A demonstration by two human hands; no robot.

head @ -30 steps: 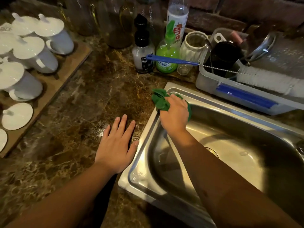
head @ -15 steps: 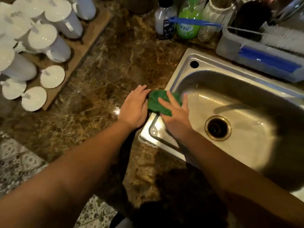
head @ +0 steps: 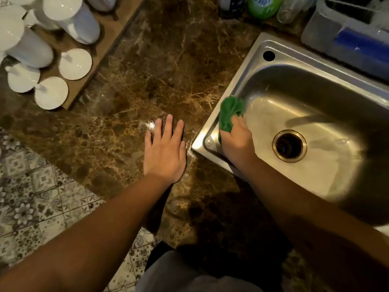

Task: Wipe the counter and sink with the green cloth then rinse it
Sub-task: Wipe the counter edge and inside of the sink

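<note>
The right hand point(head: 236, 142) holds the bunched-up green cloth point(head: 230, 111), with its fingers curled round the lower part of it. The cloth is pressed on the inside wall of the shiny steel sink point(head: 242, 81), at the sink's 9 o'clock side, and the free end of the cloth sticks up toward 12 o'clock from the hand. The round brass-ringed drain hole point(head: 289, 145) sits in the sink floor at 3 o'clock from that hand, near it but not touching.

The left hand point(head: 164, 150) lies flat on the brown marble bench point(head: 160, 66) with its fingers straight and a little spread, holding nothing. It is just beside the sink's near corner, at 9 o'clock from the right hand.

At 10 o'clock from the left hand, well apart, a brown wooden tray point(head: 105, 34) holds white cups point(head: 71, 17) and round white lids point(head: 74, 64). At 12 o'clock of the sink stands a green plastic bottle point(head: 263, 6), cut off by the top edge. A grey plastic tub with a blue handle point(head: 357, 42) sits at the sink's 1 o'clock. A patterned tile floor point(head: 37, 197) shows at 7 o'clock.
</note>
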